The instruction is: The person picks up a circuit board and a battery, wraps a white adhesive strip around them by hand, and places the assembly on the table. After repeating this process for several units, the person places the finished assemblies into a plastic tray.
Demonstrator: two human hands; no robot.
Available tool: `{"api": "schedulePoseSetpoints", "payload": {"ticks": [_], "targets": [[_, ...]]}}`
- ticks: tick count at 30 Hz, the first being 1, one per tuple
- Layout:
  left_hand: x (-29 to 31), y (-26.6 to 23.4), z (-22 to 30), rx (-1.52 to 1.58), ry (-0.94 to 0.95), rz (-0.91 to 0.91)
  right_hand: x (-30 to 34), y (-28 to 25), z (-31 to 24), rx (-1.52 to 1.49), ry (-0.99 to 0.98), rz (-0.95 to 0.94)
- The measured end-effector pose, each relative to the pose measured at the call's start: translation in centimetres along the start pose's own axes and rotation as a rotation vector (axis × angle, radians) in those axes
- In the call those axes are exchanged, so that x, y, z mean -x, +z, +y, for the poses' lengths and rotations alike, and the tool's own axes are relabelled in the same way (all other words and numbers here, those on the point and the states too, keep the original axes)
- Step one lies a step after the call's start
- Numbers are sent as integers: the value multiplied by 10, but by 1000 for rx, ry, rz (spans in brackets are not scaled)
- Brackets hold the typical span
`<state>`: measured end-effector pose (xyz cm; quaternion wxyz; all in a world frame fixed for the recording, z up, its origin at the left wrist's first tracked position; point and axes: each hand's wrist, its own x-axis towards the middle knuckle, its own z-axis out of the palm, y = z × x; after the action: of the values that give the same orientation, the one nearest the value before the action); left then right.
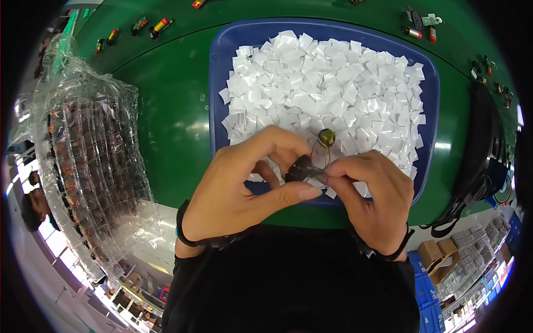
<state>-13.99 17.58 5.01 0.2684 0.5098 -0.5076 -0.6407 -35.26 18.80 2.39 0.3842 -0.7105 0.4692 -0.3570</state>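
Observation:
My left hand is closed around a small dark part, its thumb lying along the near side. Against the right end of that part, my right hand pinches with thumb and forefinger; the exact spot gripped is too small to make out. Thin dark wires rise from between the hands to a round, shiny yellow-green component. Both hands are over the near side of a blue tray heaped with small white square pieces.
Clear plastic wraps a compartmented tray pack at the left. Small battery-like assemblies lie along the green table's far side, with others at far right. A black bag lies right; cardboard boxes and blue crates stand below.

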Motion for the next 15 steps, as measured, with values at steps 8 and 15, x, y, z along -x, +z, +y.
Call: {"api": "schedulePoseSetpoints", "payload": {"ticks": [8, 15], "targets": [[6, 1, -12, -79, 7, 41, -3, -5, -12, 211, -170, 82], [9, 6, -1, 296, -32, 8, -5, -23, -2, 391, 102, 131]]}}
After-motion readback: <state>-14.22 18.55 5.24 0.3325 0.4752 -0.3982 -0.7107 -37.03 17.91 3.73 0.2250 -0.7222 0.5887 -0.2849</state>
